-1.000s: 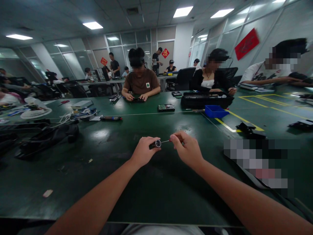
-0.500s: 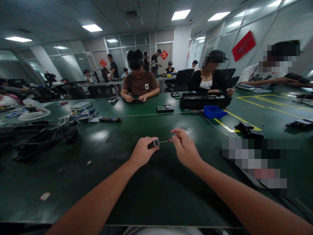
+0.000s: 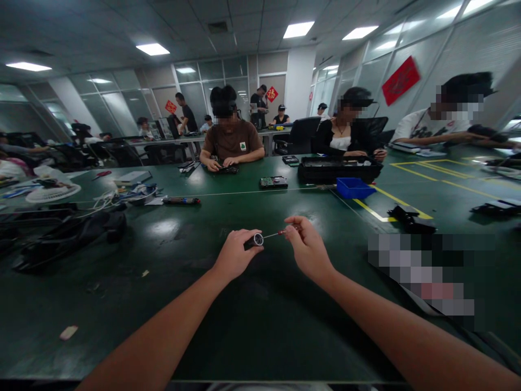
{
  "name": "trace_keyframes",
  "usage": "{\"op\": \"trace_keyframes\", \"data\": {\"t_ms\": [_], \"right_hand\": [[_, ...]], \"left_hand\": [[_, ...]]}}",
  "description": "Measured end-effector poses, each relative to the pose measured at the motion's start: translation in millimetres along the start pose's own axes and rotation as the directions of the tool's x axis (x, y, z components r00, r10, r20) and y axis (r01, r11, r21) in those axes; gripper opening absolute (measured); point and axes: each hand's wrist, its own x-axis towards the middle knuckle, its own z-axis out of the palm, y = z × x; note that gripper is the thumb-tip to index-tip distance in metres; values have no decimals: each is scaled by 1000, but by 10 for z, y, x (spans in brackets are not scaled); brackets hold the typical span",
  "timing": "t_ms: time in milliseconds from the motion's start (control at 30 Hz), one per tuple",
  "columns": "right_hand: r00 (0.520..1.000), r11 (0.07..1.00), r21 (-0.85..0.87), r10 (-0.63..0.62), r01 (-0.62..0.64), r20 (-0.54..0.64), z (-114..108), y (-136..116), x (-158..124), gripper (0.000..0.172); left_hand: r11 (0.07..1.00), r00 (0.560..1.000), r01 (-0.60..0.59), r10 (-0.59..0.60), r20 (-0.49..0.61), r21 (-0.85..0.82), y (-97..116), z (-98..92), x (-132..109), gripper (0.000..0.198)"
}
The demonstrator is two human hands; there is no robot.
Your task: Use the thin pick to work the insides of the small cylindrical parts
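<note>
My left hand [image 3: 237,251] is closed around a small dark cylinder [image 3: 258,239] with a pale metallic rim, its round end turned toward my right hand. What the cylinder is, I cannot make out. Between thumb and fingers, my right hand [image 3: 306,243] grips a screwdriver [image 3: 280,233] with a thin metal shaft and a red handle, partly hidden by the fingers. The shaft points left, its tip at the rim of the cylinder; whether it touches a screw does not show. Both hands are held above the green table [image 3: 260,326].
Ahead lie a circuit-board device [image 3: 273,182], a blue bin [image 3: 355,188] and a long black housing [image 3: 340,170]. A dark pen-like tool [image 3: 181,200], cables and black parts [image 3: 73,239] are at left. Black pieces [image 3: 412,219] lie at right. Several people sit across the table.
Both hands keep their grips, the screwdriver still at the cylinder's end. The cylinder's face has turned slightly, and more of the red handle shows. The whole view has shifted a little.
</note>
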Motion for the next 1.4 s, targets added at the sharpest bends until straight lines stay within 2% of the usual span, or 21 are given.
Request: {"op": "trace_keyframes", "data": {"t_ms": [133,167,233,300,367,600,733,900,1100,1267,1400], "right_hand": [[990,948,291,138,-128,-11,5,81,85,27],[978,895,402,208,-192,3,-1,107,116,26],[933,764,544,339,-347,120,-17,152,175,25],[918,711,602,385,-363,98,-22,187,209,21],[926,725,610,376,-319,37,-7,211,212,21],[975,890,418,219,-183,-38,56,245,139,29],[991,944,311,131,-113,-35,50,233,118,28],[996,975,208,86,-78,-29,24,127,92,28],[1000,996,-89,27,-27,0,-60,-56,39,29],[994,991,-91,-96,100,47,-58,-75,6,17],[998,980,-193,-47,53,38,-56,-74,3,29]], "left_hand": [[998,998,-59,59,-32,1,13,-25,-2,38],[996,996,-84,84,-41,7,18,-36,-1,39],[994,993,-109,110,-43,25,21,-60,3,38],[995,996,-92,92,-19,38,16,-77,8,38],[997,998,-70,69,8,37,10,-83,10,37],[998,998,-53,52,32,40,55,-71,4,37],[998,998,-54,54,24,41,51,-66,-1,38],[999,998,-49,48,27,21,15,-58,-7,38],[999,1000,-26,26,11,27,3,-40,4,39],[998,999,-50,50,12,32,-15,-13,0,39],[998,998,-58,57,31,34,-19,5,-8,39]]}}
